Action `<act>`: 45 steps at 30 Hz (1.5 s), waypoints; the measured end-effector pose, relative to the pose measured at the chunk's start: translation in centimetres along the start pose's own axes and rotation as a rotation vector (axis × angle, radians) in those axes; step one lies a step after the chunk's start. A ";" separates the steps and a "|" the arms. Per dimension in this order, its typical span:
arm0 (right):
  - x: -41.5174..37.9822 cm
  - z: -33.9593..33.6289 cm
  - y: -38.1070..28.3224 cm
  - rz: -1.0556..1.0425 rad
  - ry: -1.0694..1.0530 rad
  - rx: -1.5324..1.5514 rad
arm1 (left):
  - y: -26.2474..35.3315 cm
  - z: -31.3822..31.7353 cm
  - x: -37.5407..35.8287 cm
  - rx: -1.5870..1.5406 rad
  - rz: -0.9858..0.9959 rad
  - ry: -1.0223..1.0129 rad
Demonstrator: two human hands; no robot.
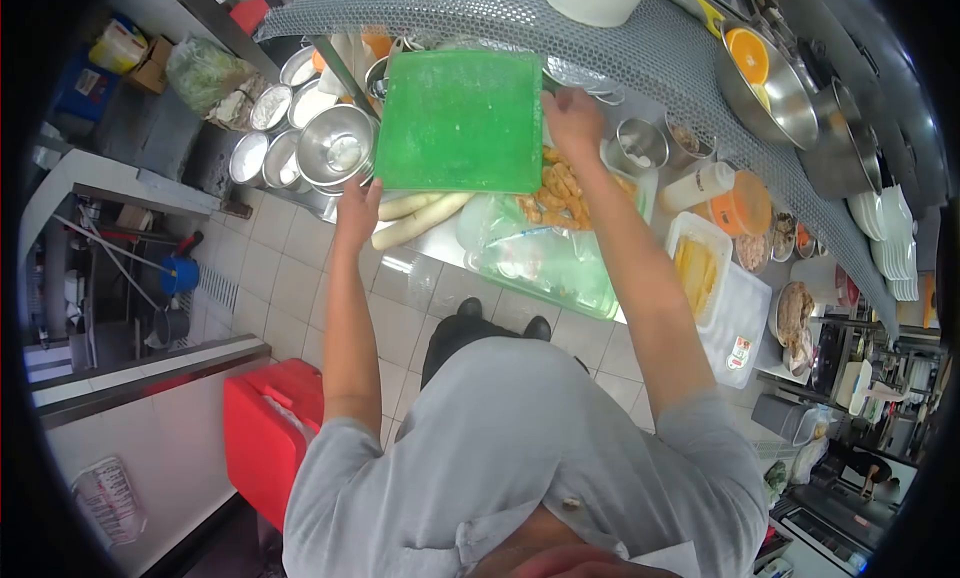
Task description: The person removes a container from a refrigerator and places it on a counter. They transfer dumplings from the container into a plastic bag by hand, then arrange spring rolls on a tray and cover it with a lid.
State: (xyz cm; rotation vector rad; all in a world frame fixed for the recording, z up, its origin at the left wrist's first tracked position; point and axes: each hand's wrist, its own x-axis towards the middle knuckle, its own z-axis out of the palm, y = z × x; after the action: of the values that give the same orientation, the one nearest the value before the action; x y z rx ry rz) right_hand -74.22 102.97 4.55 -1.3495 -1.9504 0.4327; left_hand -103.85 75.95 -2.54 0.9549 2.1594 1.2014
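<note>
A green cutting board (460, 123) is held up over the counter between my two hands. My left hand (357, 206) grips its lower left corner, with the fingers partly hidden. At the board's right edge my right hand (574, 126) is closed on it. Two long white radishes (425, 224) stick out from under the board's lower edge. Orange-brown food pieces (558, 200) lie just below my right hand. Nearer to me, a clear plastic bag (530, 243) covers another green board (590, 296). A steel bowl (335, 143) stands right beside my left hand.
Several steel containers of white powder (270, 108) crowd the left of the counter. A perforated metal shelf (420, 10) hangs above the back. On the right are a white tray of yellow food (697, 268) and an orange-lidded tub (742, 206). A red bin (265, 428) stands at the left.
</note>
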 end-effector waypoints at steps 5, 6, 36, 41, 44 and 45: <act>7.5 6.4 0.0 -0.029 -0.046 -0.165 | 0.9 1.8 0.1 -0.773 -0.300 -0.169; 8.5 8.2 1.3 -0.088 -0.031 -0.206 | 0.9 1.7 0.3 -0.849 -0.323 -0.219; 9.8 4.5 1.2 0.134 -0.054 0.067 | 1.0 0.2 1.8 -0.999 -0.267 -0.462; 4.3 -0.4 1.5 0.422 0.038 0.770 | -0.9 0.6 3.0 -1.027 -0.377 -0.521; -1.7 -6.0 0.9 0.603 0.264 1.001 | -2.1 0.8 4.5 -0.918 -0.375 -0.593; -4.0 -7.7 2.2 0.627 0.294 1.073 | -2.9 1.0 5.1 -0.867 -0.371 -0.614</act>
State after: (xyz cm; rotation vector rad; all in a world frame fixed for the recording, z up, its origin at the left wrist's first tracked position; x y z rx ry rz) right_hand -66.43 99.32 7.01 -1.1228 -0.7426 1.2641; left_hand -107.38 79.37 -5.91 0.4176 1.0843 1.2511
